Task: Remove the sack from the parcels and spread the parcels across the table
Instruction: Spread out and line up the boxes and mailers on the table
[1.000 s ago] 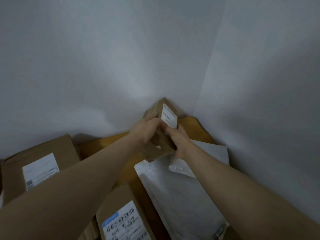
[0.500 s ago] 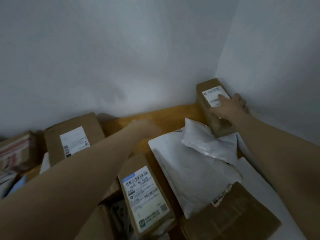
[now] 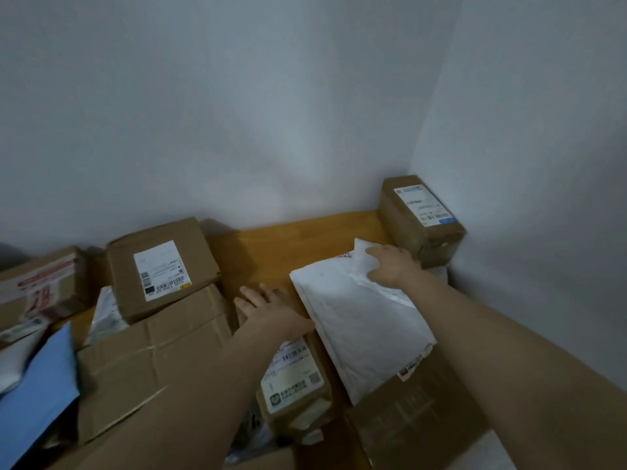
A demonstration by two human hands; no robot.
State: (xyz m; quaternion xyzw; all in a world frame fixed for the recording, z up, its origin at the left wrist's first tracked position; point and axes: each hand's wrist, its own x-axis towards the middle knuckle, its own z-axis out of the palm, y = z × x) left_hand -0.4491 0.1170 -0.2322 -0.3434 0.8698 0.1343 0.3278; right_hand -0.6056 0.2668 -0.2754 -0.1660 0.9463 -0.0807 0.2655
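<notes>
left hand point(image 3: 271, 310) lay flat, fingers straight, on the far end of a narrow labelled box point(image 3: 298, 385) mid-table. right hand point(image 3: 393, 266) sat on a small white mailer point(image 3: 364, 262), fingers bent; couldn't tell if it pinched or just rested. that mailer lay on a big white mailer point(image 3: 359, 334). other parcels on the wooden table point(image 3: 288, 242): corner box point(image 3: 420, 218) far right, labelled carton point(image 3: 163, 266) back left.

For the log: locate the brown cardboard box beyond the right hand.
Head view, far right: the brown cardboard box sits in the wall corner, behind the white plastic mailer.
</notes>
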